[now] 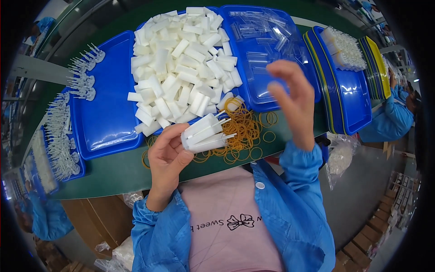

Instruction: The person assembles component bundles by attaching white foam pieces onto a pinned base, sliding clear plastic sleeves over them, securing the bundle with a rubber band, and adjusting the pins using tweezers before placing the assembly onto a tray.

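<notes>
The clear plastic pieces (263,41) in the far blue tray (276,97) are too faint to tell apart. A co-worker's sleeve (387,118) at right is cut off by the rim.

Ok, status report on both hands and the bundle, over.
Left hand grips bundle of white sticks. Right hand raised, open, empty. Rubber bands loose beneath. Nothing in the way.

A factory assembly line: long green bench (113,177) crowded with blue trays (106,113), heaped white plastic pieces (181,68), clear parts (263,41), loose rubber bands (244,131). Blue work smocks on neighbouring workers (389,118). Stacked cartons (376,226) on the floor.
</notes>
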Available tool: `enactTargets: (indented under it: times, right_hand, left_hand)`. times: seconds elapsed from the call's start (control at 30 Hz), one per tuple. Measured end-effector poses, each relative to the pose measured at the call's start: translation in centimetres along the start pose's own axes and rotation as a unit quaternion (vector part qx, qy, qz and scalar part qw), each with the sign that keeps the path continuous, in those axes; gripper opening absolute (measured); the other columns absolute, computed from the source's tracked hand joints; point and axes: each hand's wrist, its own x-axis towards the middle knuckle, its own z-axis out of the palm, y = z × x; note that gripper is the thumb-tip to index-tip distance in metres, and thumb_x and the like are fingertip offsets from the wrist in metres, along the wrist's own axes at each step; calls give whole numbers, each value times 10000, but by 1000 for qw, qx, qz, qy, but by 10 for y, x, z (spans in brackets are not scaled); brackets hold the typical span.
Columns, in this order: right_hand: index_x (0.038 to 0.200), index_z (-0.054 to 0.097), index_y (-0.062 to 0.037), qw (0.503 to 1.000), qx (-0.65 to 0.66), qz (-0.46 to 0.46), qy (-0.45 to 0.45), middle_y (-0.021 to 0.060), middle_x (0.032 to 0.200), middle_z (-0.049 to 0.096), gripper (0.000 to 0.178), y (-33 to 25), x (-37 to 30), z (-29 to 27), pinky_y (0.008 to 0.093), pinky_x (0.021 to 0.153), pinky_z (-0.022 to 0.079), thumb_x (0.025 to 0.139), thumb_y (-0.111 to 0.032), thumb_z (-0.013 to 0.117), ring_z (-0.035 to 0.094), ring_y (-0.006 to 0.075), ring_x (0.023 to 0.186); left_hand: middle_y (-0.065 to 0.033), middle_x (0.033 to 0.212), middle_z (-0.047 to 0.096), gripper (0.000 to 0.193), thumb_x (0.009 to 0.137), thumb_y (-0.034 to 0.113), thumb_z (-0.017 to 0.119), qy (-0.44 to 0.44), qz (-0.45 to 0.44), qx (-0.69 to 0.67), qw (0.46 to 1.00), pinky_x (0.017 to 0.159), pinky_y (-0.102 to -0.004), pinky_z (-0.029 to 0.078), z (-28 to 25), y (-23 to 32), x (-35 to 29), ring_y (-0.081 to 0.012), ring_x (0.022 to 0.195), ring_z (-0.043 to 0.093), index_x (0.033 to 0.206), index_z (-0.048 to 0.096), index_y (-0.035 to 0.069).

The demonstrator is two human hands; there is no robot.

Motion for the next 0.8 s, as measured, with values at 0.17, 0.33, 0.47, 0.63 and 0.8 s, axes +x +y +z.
enactTargets:
  times: [0.17,0.33,0.47,0.63,0.8]
  right_hand:
    - [923,643,-71,970,-234,-62,-3,87,913,611,170,61,26,-8,339,771,433,753,-79,645,560,272,868]
    - [940,640,-73,982,-182,-37,-25,89,913,601,182,57,30,12,356,752,436,760,-103,646,553,277,864]
    - [979,630,-93,929,-356,-76,-63,77,907,553,217,67,33,22,382,725,413,764,-117,648,534,275,849]
    - [933,593,-66,891,-434,-75,-109,81,858,529,182,55,17,23,383,715,404,758,-73,642,527,284,843]
    - [937,536,-57,979,-201,-6,-41,71,960,568,160,45,-3,-1,311,727,439,800,20,566,563,185,864]
  left_hand:
    - [-97,1156,514,496,780,119,712,6,-7,-6,1000,921,-310,444,4,2,0,-205,1076,542,1202,500,-32]
    - [-94,1150,520,504,776,116,715,7,-8,-3,1000,921,-313,446,1,-1,-2,-205,1075,543,1205,498,-32]
    - [-97,1153,522,500,777,106,711,3,-3,-11,1000,920,-317,447,2,0,-3,-204,1070,546,1206,497,-33]
    - [-99,1156,523,497,779,100,706,12,-4,-13,1000,920,-320,445,0,0,-6,-202,1066,548,1209,496,-33]
    - [-99,1154,526,498,778,94,705,3,-5,-16,1000,923,-327,445,-1,2,-8,-204,1076,544,1210,494,-37]
